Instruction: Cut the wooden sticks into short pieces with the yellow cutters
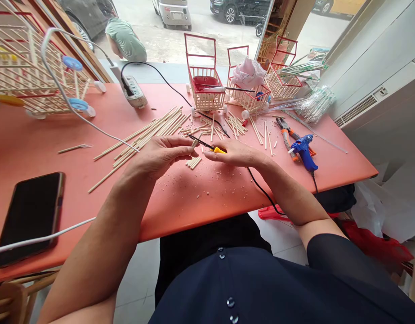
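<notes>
Over the middle of the table, my left hand pinches a short wooden stick between thumb and fingers. Facing it, my right hand is closed around the yellow handle of what look like scissors. Their narrow dark blades point left and meet or cross the stick near my left fingertips; exact contact cannot be made out. Just below the hands lie several cut stick pieces side by side. Behind my left hand is a loose pile of long wooden sticks.
Small stick-built carts with red trim stand at the back. At right lie pliers and a blue glue gun. A phone, a power strip and a large stick cart are at left. Cables cross the table.
</notes>
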A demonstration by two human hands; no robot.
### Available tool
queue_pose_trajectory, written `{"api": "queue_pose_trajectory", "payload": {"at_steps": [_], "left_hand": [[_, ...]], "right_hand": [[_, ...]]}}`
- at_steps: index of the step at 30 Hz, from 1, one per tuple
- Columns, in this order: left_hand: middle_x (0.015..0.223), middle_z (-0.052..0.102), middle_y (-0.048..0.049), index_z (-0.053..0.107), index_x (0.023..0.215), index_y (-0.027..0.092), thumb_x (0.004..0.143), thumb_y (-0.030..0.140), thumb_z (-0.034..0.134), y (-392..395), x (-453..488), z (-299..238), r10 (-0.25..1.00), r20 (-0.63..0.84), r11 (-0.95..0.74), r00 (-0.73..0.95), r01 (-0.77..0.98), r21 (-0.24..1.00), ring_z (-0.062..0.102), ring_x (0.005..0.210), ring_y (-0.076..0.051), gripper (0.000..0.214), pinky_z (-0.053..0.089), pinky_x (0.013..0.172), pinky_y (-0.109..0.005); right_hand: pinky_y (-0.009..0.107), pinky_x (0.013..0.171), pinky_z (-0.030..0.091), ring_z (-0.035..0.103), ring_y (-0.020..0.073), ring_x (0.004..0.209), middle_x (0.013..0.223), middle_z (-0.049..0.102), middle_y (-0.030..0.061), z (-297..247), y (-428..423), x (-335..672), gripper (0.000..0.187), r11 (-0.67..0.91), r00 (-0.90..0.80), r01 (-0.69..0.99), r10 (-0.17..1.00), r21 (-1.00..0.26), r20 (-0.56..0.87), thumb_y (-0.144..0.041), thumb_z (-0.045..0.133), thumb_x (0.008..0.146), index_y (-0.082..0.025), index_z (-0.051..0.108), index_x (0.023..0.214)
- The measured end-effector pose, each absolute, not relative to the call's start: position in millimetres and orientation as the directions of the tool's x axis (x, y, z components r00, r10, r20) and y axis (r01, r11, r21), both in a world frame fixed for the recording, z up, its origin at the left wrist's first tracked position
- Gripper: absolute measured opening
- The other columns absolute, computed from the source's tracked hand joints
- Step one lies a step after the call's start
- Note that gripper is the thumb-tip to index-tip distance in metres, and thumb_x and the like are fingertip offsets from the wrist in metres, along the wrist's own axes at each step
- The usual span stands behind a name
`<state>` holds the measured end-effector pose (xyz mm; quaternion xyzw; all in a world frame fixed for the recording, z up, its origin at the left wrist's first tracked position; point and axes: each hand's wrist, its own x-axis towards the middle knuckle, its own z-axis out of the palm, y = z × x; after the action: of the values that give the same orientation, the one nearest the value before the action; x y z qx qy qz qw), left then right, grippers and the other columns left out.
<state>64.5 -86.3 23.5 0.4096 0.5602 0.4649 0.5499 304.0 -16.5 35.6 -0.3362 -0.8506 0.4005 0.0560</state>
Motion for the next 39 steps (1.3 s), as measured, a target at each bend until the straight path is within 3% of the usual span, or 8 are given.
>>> {"api": "queue_pose_trajectory", "payload": {"at_steps": [5,9,15,26,39], "left_hand": [[0.084,0.087,-0.0121,0.091,0.086,0.016,0.053,0.033,0.111,-83,61,19,0.971,-0.237,0.238,0.023,-0.108,0.965,0.085,0.088,-0.030,0.042,0.071,0.096,-0.047],[0.086,0.087,-0.0129,0.092,0.086,0.015,0.052,0.032,0.112,-82,60,19,0.969,-0.244,0.247,0.042,-0.116,0.962,0.084,0.086,-0.027,0.043,0.070,0.093,-0.042],[0.088,0.088,-0.0151,0.092,0.087,0.015,0.055,0.036,0.111,-82,59,18,0.966,-0.253,0.257,0.056,-0.101,0.961,0.086,0.090,-0.031,0.043,0.070,0.094,-0.044],[0.089,0.089,-0.0149,0.092,0.089,0.016,0.050,0.042,0.114,-81,57,15,0.969,-0.241,0.244,0.052,-0.062,0.968,0.085,0.093,-0.031,0.052,0.069,0.095,-0.046],[0.091,0.089,-0.0137,0.094,0.091,0.018,0.049,0.052,0.116,-82,58,13,0.977,-0.204,0.206,0.058,-0.036,0.978,0.083,0.087,-0.026,0.059,0.068,0.089,-0.041]], "right_hand": [[0.031,0.072,0.028,0.043,0.0143,0.077,0.082,0.049,-0.0023,37,-16,305,0.065,0.442,-0.752,0.563,0.624,-0.699,-0.212,-0.082,0.062,0.105,-0.023,0.048,0.083],[0.030,0.071,0.029,0.043,0.0134,0.077,0.082,0.048,-0.0028,40,-18,304,0.063,0.425,-0.742,0.579,0.629,-0.696,-0.233,-0.079,0.065,0.106,-0.022,0.049,0.084],[0.029,0.067,0.030,0.044,0.0123,0.073,0.080,0.049,-0.0031,44,-21,303,0.060,0.362,-0.722,0.595,0.632,-0.718,-0.280,-0.075,0.068,0.107,-0.022,0.051,0.085],[0.027,0.063,0.029,0.043,0.0102,0.070,0.079,0.046,-0.0036,47,-24,302,0.058,0.392,-0.712,0.618,0.647,-0.682,-0.273,-0.068,0.065,0.113,-0.021,0.048,0.083],[0.023,0.049,0.036,0.053,0.0099,0.059,0.075,0.060,-0.0009,44,-20,309,0.067,0.270,-0.737,0.580,0.576,-0.768,-0.354,-0.085,0.062,0.106,-0.020,0.058,0.089]]}}
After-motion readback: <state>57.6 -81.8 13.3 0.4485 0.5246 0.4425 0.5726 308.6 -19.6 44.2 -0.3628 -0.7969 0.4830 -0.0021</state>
